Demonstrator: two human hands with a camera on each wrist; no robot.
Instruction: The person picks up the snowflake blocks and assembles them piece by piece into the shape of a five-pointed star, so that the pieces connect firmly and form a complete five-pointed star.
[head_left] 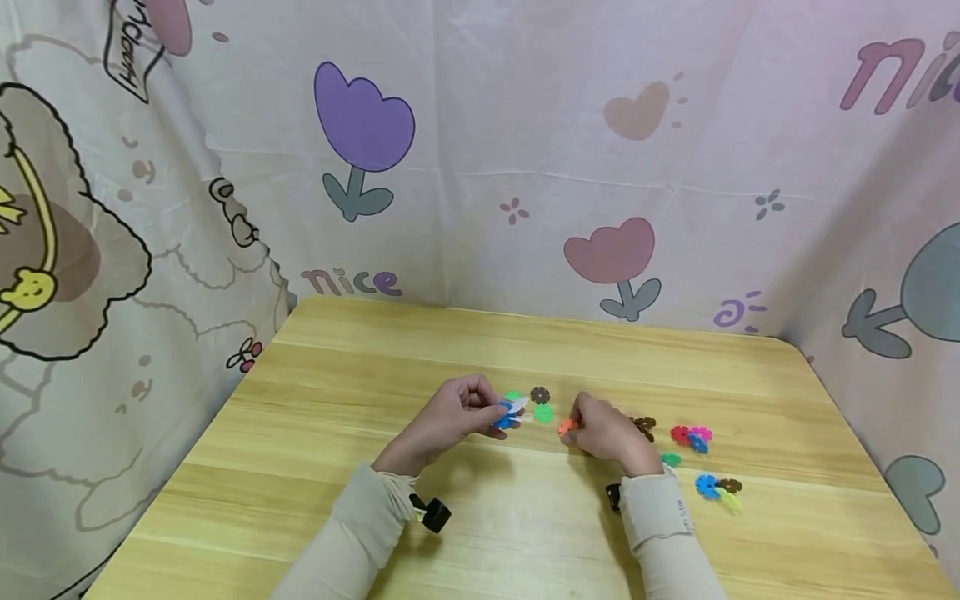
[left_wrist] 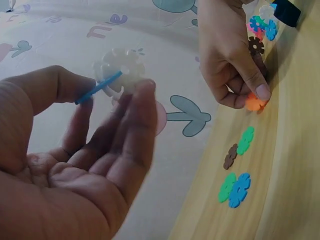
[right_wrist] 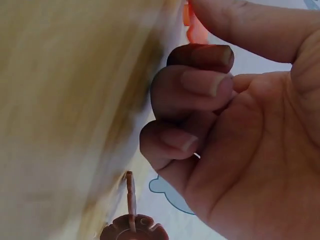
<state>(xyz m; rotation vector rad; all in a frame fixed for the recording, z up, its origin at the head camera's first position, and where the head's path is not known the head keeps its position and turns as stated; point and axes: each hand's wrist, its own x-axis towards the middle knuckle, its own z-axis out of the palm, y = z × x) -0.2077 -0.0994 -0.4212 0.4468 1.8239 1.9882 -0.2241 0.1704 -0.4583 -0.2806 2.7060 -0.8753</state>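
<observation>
So, orange disc [head_left: 567, 427]: roundish, no long axis, right of our blue-and-white cluster [head_left: 506, 414]; can't tell if it's touching the bench [head_left: 525, 533]
Right hand [head_left: 607, 435]: nearer, pinching the disc
Left hand [head_left: 457, 408]: pinching the cluster
Writing: "nice" on the curtain [head_left: 487, 100]; cuff [head_left: 648, 504] print, we can't read

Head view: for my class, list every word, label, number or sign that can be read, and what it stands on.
"nice": on the backdrop cloth, below the purple flower.
"ni": same cloth, upper right; further letters run off the edge.
Tilted lettering: same cloth, top left; not surely readable.
Marks on the right sleeve: too small to read.
</observation>
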